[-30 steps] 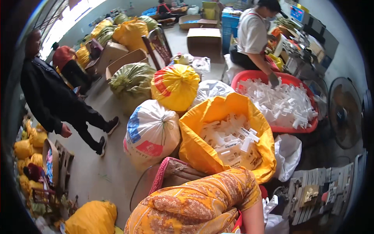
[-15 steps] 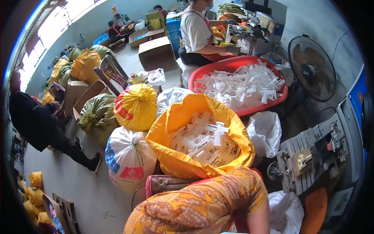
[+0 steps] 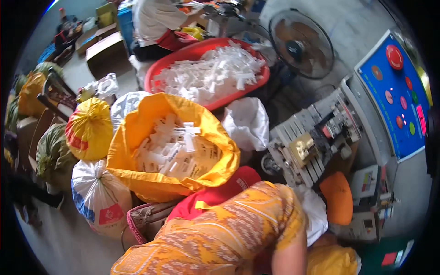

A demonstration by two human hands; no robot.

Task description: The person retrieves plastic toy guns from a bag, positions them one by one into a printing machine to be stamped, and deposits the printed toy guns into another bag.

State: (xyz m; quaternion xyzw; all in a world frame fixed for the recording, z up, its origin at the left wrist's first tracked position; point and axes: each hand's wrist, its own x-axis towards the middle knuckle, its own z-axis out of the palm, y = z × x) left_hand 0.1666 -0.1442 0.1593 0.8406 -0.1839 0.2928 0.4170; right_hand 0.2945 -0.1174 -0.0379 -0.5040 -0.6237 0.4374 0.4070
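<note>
Neither my left hand nor my right hand shows. Orange flower-patterned clothing (image 3: 206,229) fills the lower middle, and a bare arm (image 3: 289,256) runs down from its short sleeve. The lower edge cuts off that arm's hand, and I cannot tell whose arm it is. Red cloth (image 3: 192,204) lies beside the patterned clothing. Just beyond stands an open yellow-orange sack (image 3: 121,160) holding many white, translucent plastic pieces (image 3: 172,153). Farther back, a red oval tub (image 3: 151,75) is heaped with similar pieces (image 3: 211,73). At the lower right is a yellow sack (image 3: 332,262).
Tied sacks, one yellow (image 3: 91,123) and one white (image 3: 98,197), stand left. A standing fan (image 3: 300,43), a grey machine (image 3: 311,146) and a blue button panel (image 3: 396,101) are on the right. An orange seat (image 3: 338,197) is nearby. A person in white (image 3: 158,20) works beyond the tub.
The view has swung right, so the sacks and tub lie farther left. The blue panel and lower-right yellow sack now show more. More red cloth is visible, while the dark-clothed person has mostly left the picture.
</note>
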